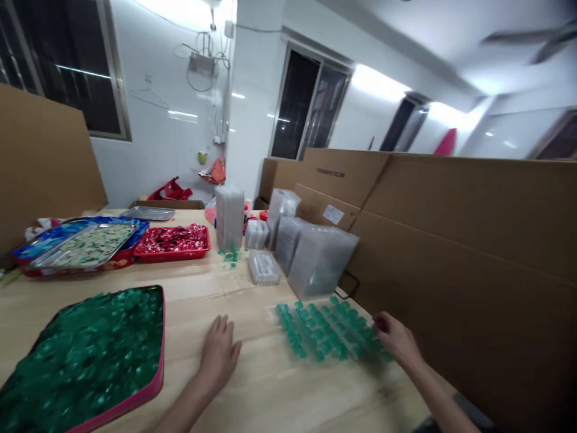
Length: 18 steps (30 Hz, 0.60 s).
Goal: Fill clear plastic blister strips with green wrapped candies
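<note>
Lying on the tabletop [261, 388]: green pieces [318, 332] in rows, just in front of clear plastic stacks [321, 258].
Right hand [394, 335]: fingers curled at the rows' right edge; cannot tell whether they grip anything.
Left hand [218, 350]: flat, fingers stretched out, between the rows and a pink-rimmed tray [157, 380].

Tabletop [195, 287] lies open between green-filled tub [156, 385] and red tray [178, 257]; cardboard [455, 240] blocks the right.
</note>
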Each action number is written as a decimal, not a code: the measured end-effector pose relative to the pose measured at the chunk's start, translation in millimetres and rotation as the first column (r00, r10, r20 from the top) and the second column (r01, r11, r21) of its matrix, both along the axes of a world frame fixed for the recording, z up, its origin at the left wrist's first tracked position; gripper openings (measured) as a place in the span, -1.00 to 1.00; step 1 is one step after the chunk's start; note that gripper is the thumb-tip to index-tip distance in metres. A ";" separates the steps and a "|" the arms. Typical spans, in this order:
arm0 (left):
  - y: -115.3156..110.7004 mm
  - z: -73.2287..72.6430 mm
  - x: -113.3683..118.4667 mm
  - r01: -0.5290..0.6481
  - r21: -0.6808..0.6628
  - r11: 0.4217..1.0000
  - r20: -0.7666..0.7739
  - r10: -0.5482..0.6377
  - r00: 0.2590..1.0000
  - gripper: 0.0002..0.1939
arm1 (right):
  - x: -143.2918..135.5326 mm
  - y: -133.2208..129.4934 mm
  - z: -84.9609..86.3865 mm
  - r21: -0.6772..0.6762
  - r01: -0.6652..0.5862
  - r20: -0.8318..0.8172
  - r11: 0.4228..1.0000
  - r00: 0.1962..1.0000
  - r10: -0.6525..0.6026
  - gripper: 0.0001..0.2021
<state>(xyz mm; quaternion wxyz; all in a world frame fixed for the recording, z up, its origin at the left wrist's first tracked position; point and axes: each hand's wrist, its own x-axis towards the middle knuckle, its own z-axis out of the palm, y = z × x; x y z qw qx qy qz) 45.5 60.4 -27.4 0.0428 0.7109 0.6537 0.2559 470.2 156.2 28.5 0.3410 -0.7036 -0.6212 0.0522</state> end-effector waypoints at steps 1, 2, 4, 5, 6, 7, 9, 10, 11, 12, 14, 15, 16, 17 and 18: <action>16.1 5.7 3.7 0.024 -0.042 0.999 -0.013 -0.025 1.000 -0.56 | 2.4 2.4 -5.1 0.015 0.021 0.052 1.000 0.998 -0.022 -0.89; 29.8 10.9 6.8 0.055 -0.079 0.995 -0.021 -0.057 0.998 -0.51 | 2.6 2.8 -8.9 0.046 0.023 0.095 0.999 0.995 -0.027 -0.85; 47.6 19.3 10.7 0.104 -0.148 0.983 -0.031 -0.110 0.993 -0.46 | -3.6 -1.5 -12.2 0.126 -0.018 0.152 0.992 0.988 -0.001 -0.76; 50.6 22.4 11.4 0.115 -0.174 0.978 -0.034 -0.123 0.992 -0.47 | -9.7 -5.5 -12.3 0.156 -0.062 0.165 0.986 0.986 0.036 -0.72; 49.0 24.7 11.1 0.114 -0.195 0.974 -0.036 -0.124 0.992 -0.50 | -17.7 -10.0 -12.2 0.177 -0.117 0.172 0.977 0.981 0.086 -0.70; 43.1 26.0 9.9 0.108 -0.207 0.972 -0.040 -0.118 0.992 -0.54 | -27.2 -14.6 -12.3 0.200 -0.174 0.171 0.964 0.975 0.140 -0.69; 19.8 24.5 6.3 0.084 -0.208 0.975 -0.054 -0.097 0.994 -0.61 | -52.0 -22.3 -14.9 0.245 -0.293 0.163 0.924 0.952 0.259 -0.70; 4.1 21.0 4.7 0.090 -0.187 0.978 -0.074 -0.105 0.992 -0.61 | -68.0 -25.1 -17.3 0.275 -0.347 0.155 0.897 0.936 0.315 -0.71; -13.0 15.2 3.6 0.093 -0.164 0.982 -0.096 -0.110 0.989 -0.59 | -87.2 -27.6 -19.8 0.283 -0.410 0.147 0.867 0.912 0.383 -0.72; -30.8 6.9 3.1 0.098 -0.134 0.986 -0.119 -0.114 0.986 -0.55 | -109.9 -30.4 -21.9 0.290 -0.470 0.130 0.834 0.882 0.453 -0.72; -66.2 -15.8 3.9 0.109 -0.071 0.991 -0.184 -0.121 0.975 -0.50 | -165.4 -39.5 -22.0 0.256 -0.610 0.082 0.750 0.787 0.612 -0.73; -83.5 -29.0 4.8 0.106 -0.035 0.994 -0.231 -0.111 0.966 -0.54 | -197.1 -46.0 -19.5 0.225 -0.677 0.043 0.701 0.726 0.687 -0.74; -100.2 -42.0 5.8 0.109 0.012 0.994 -0.274 -0.101 0.956 -0.67 | -230.4 -53.3 -15.3 0.191 -0.740 0.006 0.645 0.658 0.753 -0.77; -116.5 -53.7 6.5 0.089 0.065 0.994 -0.291 -0.067 0.954 -0.82 | -264.3 -60.6 -10.0 0.156 -0.796 -0.030 0.585 0.588 0.808 -0.79; -132.3 -63.1 6.7 0.047 0.120 0.992 -0.282 -0.011 0.959 -0.86 | -298.1 -67.2 -4.3 0.134 -0.839 -0.064 0.527 0.524 0.850 -0.80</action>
